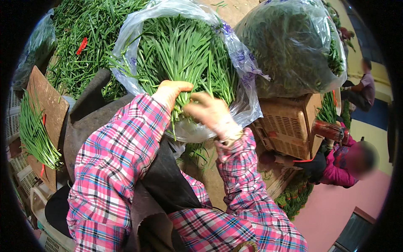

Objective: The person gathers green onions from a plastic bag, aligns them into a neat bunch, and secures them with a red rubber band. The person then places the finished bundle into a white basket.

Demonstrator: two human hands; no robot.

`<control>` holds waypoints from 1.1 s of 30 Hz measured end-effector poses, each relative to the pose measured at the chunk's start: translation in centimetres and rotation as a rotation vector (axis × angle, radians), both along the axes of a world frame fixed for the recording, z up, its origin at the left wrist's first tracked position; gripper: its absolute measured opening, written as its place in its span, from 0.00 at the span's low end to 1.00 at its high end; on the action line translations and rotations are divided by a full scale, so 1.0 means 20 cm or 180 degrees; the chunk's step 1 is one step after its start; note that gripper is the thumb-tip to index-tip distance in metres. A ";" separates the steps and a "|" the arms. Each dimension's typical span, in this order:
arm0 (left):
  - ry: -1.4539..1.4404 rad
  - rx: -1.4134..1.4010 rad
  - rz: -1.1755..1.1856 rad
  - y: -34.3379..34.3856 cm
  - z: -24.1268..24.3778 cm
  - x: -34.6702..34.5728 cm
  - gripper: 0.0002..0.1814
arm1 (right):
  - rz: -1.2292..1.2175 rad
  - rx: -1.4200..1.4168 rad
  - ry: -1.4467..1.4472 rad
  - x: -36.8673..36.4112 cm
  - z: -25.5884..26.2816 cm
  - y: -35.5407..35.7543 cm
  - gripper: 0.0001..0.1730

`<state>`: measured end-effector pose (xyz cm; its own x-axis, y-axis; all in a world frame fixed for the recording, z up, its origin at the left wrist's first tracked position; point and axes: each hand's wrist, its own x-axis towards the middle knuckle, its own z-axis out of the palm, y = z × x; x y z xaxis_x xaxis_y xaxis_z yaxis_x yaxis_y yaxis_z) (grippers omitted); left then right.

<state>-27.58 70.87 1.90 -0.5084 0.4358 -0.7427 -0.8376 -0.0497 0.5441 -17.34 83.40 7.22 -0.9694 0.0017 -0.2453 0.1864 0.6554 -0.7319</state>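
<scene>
My left hand [171, 92] is closed around the stem end of a bunch of long flat green leaves, apparently garlic chives [185, 56]. Their leaves fan away from me over the mouth of a clear plastic bag [242, 60] with purple print, which holds more of the same greens. My right hand [210, 114] is beside the pale cut stem ends, blurred by motion. Its fingers look spread and loose, with nothing visible between them. Both sleeves are pink plaid.
Loose greens [82, 19] are heaped at upper left. A tied bunch [39, 132] rests on a brown board [47, 94] at left. At right, a filled plastic bag [289, 47] sits on an orange crate [280, 123]. A co-worker in magenta [337, 167] is close by; another person [365, 88] sits farther off.
</scene>
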 end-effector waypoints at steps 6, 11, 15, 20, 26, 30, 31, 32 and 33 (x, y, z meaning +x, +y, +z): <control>-0.0341 0.0078 -0.0197 0.03 -0.01 0.00 0.15 | -0.2777 -0.0562 -0.0658 0.02 -0.10 0.23 0.32; -0.0619 0.0707 -0.0092 0.02 -0.08 0.00 0.16 | -0.2229 -0.1666 -0.0665 0.00 -0.16 -0.03 0.22; -0.0763 0.0930 -0.0188 0.00 -0.07 0.02 0.16 | -0.0887 0.0733 -0.0286 0.00 -0.30 -0.09 0.13; -0.0804 0.1002 -0.0178 0.01 -0.11 0.04 0.17 | 0.0251 0.1000 -0.0667 -0.07 -0.14 0.01 0.13; -0.0682 0.0212 -0.0362 0.00 0.06 0.04 0.14 | -0.1091 0.0271 -0.0324 -0.09 -0.40 0.40 0.20; -0.0590 0.0862 -0.0645 -0.08 0.38 0.09 0.15 | -0.1440 0.0450 -0.0381 -0.08 -0.59 0.52 0.20; -0.0508 0.1029 -0.0751 -0.15 0.50 0.10 0.17 | -0.1424 0.0413 -0.0204 -0.07 -0.60 0.51 0.19; -0.0410 0.1129 -0.0648 -0.23 0.61 0.12 0.19 | -0.1403 0.0383 -0.0023 -0.07 -0.59 0.50 0.19; -0.0311 0.1229 -0.0531 -0.32 0.73 0.14 0.21 | -0.1551 -0.0042 -0.0307 -0.08 -0.58 0.50 0.20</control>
<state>-24.71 64.54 16.51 -0.3428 0.7615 -0.5501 -0.8980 -0.0937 0.4299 -18.93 93.36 -4.41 -0.8296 0.4454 -0.3369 0.5360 0.4660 -0.7039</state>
